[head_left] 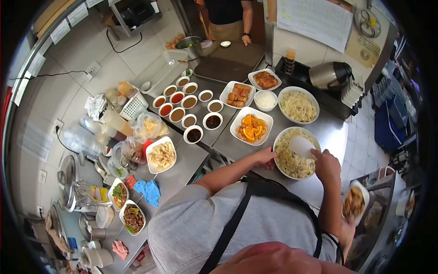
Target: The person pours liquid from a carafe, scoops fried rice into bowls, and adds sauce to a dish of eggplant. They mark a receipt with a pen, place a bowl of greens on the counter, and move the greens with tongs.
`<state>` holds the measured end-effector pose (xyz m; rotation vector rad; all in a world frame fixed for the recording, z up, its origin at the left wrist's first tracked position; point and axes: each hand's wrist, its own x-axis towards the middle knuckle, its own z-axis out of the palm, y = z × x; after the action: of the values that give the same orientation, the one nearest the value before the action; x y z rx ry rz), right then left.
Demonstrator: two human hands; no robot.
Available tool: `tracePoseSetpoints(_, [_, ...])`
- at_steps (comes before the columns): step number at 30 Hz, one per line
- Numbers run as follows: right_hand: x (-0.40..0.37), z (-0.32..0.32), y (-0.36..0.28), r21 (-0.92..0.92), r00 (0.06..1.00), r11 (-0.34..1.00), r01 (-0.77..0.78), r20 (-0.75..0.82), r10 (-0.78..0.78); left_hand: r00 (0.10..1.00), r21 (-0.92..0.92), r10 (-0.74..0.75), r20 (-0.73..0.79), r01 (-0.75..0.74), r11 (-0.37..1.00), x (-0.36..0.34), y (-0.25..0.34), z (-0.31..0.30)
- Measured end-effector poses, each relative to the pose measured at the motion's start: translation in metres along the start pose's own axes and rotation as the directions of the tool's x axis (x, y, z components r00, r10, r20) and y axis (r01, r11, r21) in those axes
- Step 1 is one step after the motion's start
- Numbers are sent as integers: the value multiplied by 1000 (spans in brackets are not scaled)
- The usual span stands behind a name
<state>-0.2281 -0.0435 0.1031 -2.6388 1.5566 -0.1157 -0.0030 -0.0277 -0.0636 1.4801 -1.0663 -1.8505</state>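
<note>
Left hand (266, 158) touches bowl (276, 140) on counter (333, 130); right hand (326, 165) grips paddle (302, 146).

Bright, even overhead light; strong fisheye bending; dark vignetted corners; mild blur.

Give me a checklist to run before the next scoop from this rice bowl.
1. Is the left hand at the rim of the rice bowl? Ok.
2. Is the right hand gripping the white paddle? Ok.
3. Is the white paddle over the rice, inside the rim? Ok.
4. Does the rice bowl sit fully on the steel counter? Ok.
5. Is the blade free of stuck rice? Cannot tell.
</note>
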Motion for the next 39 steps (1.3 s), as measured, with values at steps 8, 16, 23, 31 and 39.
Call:
tracePoseSetpoints(8, [3, 11, 8, 3, 989, 1000, -13, 150, 12, 1000, -6, 19, -23, -19, 1000, -8, 7, 2])
tracePoseSetpoints(16, [4, 18, 2, 9, 993, 1000, 18, 115, -18, 999, -8, 33, -3, -33, 999, -8, 7, 0])
tracePoseSetpoints(23, [-2, 31, 6, 88, 977, 992, -91, 200, 72, 999, -26, 39, 2, -38, 999, -8, 6, 0])
tracePoseSetpoints(31, [-5, 33, 7, 94, 972, 989, -112, 216, 90, 999, -46, 29, 17, -28, 999, -9, 7, -1])
tracePoseSetpoints(39, [-8, 34, 8, 113, 976, 987, -116, 196, 93, 1000, -69, 18, 12, -17, 997, -8, 4, -1])
